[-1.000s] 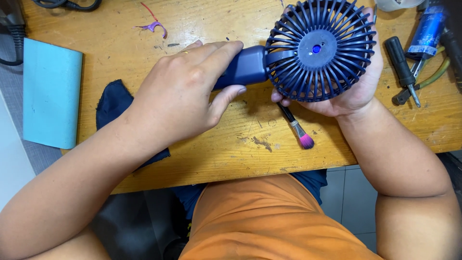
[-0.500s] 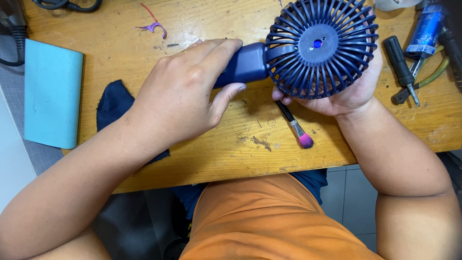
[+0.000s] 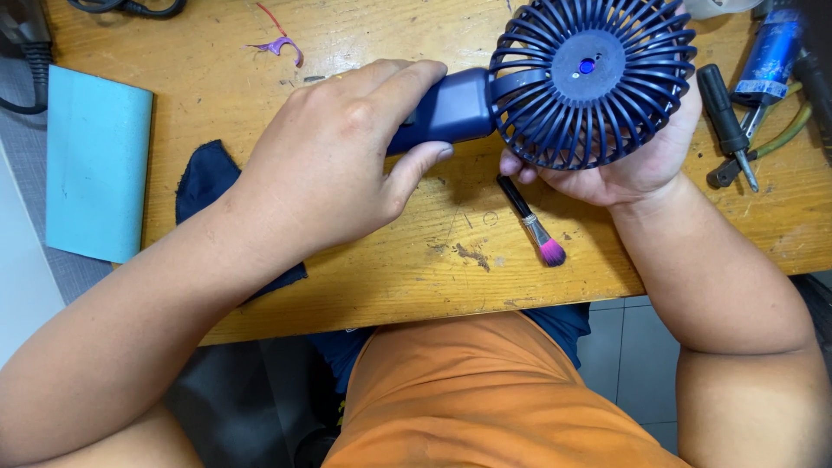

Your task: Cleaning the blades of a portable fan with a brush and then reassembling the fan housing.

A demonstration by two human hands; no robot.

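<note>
Handheld fan point(image 3: 555, 87) sat upper centre-right over the tabletop point(image 3: 364, 35), long axis horizontal, grille facing camera. Left hand point(image 3: 338, 160) wrapped the handle, right hand point(image 3: 633, 165) cupped the head. Essentially unchanged from before.

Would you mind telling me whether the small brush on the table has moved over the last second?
No. The brush lies in the same spot, its pink tip just right of the dark scuff on the table, beneath the fan.
</note>
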